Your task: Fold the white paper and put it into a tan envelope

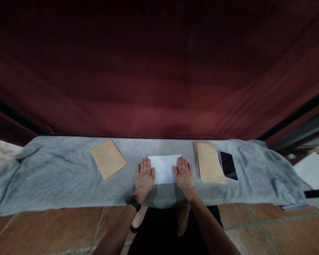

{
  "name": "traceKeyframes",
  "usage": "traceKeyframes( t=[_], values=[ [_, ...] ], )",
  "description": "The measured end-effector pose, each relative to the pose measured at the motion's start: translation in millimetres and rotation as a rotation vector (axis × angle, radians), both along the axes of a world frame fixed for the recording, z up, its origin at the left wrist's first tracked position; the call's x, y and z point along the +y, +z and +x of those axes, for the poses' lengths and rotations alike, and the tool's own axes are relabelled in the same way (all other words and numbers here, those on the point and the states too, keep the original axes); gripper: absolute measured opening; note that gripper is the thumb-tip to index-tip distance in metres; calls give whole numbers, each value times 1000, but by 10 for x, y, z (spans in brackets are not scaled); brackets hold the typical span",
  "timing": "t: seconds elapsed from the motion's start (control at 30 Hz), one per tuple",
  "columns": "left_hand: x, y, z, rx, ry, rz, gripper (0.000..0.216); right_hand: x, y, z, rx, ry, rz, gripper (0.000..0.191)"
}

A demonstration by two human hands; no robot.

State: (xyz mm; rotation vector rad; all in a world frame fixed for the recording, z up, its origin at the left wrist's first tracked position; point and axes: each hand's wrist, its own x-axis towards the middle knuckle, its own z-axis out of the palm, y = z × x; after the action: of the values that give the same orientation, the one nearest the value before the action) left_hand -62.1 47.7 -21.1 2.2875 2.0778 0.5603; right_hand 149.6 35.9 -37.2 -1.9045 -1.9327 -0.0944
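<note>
White paper (163, 168) at lower centre, tan envelope (108, 159) lower left, tan envelope stack (210, 163) lower right, grey cloth (58, 173) across lower half, dark red backdrop (159, 117) above.

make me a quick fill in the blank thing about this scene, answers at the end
The left hand and right hand touch a paper sheet coloured ____.
The wristwatch is worn on the ____ side.
The phone lies just to the ____ of the envelope stack.
The cloth beneath them is ____ in colour.

Missing words: white; left; right; grey.

Smooth paper sheet (164, 169); fuzzy cloth (61, 173); glossy phone screen (228, 165).
</note>
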Motion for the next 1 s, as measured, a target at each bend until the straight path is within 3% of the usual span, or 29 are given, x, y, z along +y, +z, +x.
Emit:
traceKeyframes(
  t=[0.17, 0.37, 0.47, 0.77, 0.9, 1.0],
  values=[
    [-28, 67, 77, 0, 96, 78, 58, -23, 16, 7, -15, -11, -19, 58],
    [-82, 39, 567, 34, -202, 75, 58, -33, 55, 0, -60, -11, -15, 56],
    [-57, 1, 700, 62, -265, 35, 57, -46, 67, 5, -89, 11, -6, 53],
    [-20, 13, 329, 86, -357, 15, 63, -46, -27, 49, -57, 44, 70, 55],
    [-39, 24, 300, 74, -365, 5, 63, 34, -12, -38, -18, 29, 72, 54],
    [-46, 27, 322, 74, -369, 5, 62, 104, 40, -208, -12, 153, 59, 50]
  ],
)
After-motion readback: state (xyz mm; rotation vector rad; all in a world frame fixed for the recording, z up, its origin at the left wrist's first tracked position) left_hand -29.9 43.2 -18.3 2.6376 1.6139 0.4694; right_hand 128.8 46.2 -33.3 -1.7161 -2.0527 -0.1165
